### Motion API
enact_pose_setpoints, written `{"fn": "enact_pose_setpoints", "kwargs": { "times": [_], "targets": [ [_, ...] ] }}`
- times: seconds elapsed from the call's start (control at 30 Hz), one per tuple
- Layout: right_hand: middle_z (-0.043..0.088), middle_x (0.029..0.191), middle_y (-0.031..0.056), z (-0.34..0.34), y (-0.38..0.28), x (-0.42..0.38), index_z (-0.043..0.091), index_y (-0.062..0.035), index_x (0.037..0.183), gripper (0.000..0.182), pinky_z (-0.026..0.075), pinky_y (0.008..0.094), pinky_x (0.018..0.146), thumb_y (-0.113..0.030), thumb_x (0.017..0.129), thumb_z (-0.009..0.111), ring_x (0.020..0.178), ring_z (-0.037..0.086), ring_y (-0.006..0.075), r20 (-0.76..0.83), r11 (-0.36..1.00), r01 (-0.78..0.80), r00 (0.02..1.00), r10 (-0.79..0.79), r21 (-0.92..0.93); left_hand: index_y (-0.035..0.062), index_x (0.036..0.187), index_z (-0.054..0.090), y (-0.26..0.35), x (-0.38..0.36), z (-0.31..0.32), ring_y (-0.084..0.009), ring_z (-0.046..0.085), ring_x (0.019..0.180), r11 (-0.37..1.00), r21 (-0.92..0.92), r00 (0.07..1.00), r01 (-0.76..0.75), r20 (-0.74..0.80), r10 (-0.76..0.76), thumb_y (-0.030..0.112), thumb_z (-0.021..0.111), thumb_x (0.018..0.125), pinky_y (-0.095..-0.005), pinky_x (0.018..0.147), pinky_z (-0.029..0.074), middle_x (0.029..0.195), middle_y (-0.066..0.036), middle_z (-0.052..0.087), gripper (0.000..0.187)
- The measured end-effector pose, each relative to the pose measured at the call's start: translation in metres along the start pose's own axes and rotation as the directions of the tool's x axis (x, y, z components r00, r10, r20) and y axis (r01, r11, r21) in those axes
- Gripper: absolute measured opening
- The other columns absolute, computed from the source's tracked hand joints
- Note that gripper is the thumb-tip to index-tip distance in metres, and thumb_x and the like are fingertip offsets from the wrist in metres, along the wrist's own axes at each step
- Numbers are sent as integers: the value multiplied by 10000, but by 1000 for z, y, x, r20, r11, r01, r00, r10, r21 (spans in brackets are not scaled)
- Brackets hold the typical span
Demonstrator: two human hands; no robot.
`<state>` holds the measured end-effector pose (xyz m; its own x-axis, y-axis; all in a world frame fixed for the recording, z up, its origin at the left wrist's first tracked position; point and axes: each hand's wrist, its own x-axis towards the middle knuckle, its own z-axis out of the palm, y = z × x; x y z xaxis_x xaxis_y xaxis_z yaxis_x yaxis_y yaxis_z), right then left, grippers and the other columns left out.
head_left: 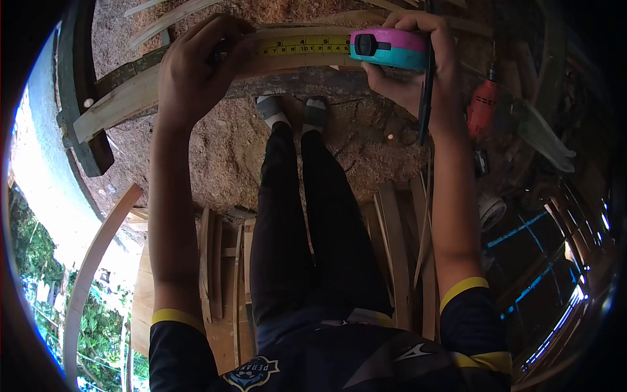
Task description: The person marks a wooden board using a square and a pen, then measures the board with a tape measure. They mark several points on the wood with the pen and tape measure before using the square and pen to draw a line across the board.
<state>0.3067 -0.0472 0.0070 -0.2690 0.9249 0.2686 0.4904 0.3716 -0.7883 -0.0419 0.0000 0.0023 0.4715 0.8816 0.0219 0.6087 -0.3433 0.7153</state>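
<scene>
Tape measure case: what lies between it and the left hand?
In the head view, the yellow blade spans from the tape measure case to the left hand, along curved wood.

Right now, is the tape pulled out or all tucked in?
Pulled out: its yellow blade shows, numbers and all, between the case and the left hand.

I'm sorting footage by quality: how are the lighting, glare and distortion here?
Head view: strong curving distortion, with black corners; head view: glare bleaches the left side near the plants; head view: shade dims the right side around the drill, yet the tape measure has readable large numbers.
</scene>
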Motion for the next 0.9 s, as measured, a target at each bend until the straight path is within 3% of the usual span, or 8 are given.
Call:
{"fn": "enact_pose_setpoints", "kwargs": {
  "times": [0.07, 0.23, 0.3, 0.53, 0.6, 0.73, 0.9],
  "targets": [
    [742, 1250, 96, 0, 1, -1, 581, -92, 1289, 638, 666, 362, 973, -32, 798, 985, 1112, 740, 189, -2, 1000, 0, 1000, 0, -11, 69, 1091, 780, -4, 2, 3, -219, 829, 877, 996, 11, 994, -84, -73, 84, 224, 807, 1071, -364, 745, 635, 1098, -57, 829, 159],
    [735, 1259, 99, 2, 2, -4, 578, -92, 1304, 645, 663, 366, 984, -28, 804, 980, 1129, 736, 191, 2, 999, -32, 999, 32, -17, 78, 1085, 781, -4, 1, 4, -227, 828, 872, 997, 3, 993, -81, -85, 81, 238, 811, 1067, -372, 750, 635, 1091, -50, 829, 164],
    [729, 1165, 34, 3, 6, -2, 633, -113, 1271, 603, 647, 357, 896, -138, 805, 1016, 1033, 760, 202, -61, 1000, 25, 998, -25, -7, 83, 1090, 784, -4, 1, 5, -227, 827, 870, 998, 4, 995, -63, -81, 63, 245, 813, 1066, -375, 752, 635, 1088, -47, 829, 167],
    [723, 1165, 42, 0, 4, -2, 634, -110, 1293, 617, 634, 363, 884, -135, 807, 1013, 1023, 750, 208, -45, 999, 37, 998, -38, -29, 100, 1106, 800, -5, 3, 4, -223, 826, 873, 997, 31, 994, -67, -80, 69, 257, 824, 1056, -376, 753, 636, 1076, -44, 826, 166],
    [726, 1298, 99, -4, 0, -4, 588, -92, 1346, 642, 650, 386, 1032, -48, 827, 962, 1183, 738, 218, 26, 1000, -13, 1000, 13, -16, 99, 1106, 802, -4, 3, 4, -227, 827, 879, 996, 35, 993, -82, -79, 84, 253, 824, 1055, -377, 757, 637, 1074, -47, 825, 163],
    [723, 1315, 99, -6, -2, -3, 589, -91, 1365, 645, 649, 383, 1043, -39, 832, 949, 1195, 736, 217, 29, 999, 21, 999, -19, -44, 89, 1108, 803, -4, 2, 4, -245, 830, 904, 998, 30, 995, -63, -73, 65, 234, 825, 1052, -382, 775, 643, 1071, -61, 823, 157],
    [720, 1338, 100, -4, 0, -6, 584, -84, 1387, 652, 652, 369, 1036, -4, 833, 919, 1208, 736, 213, 26, 998, -38, 999, 36, 55, 84, 1114, 804, -6, 2, 5, -242, 832, 906, 998, 32, 995, -61, -73, 64, 234, 826, 1054, -379, 776, 644, 1076, -67, 822, 163]
  ]
}}
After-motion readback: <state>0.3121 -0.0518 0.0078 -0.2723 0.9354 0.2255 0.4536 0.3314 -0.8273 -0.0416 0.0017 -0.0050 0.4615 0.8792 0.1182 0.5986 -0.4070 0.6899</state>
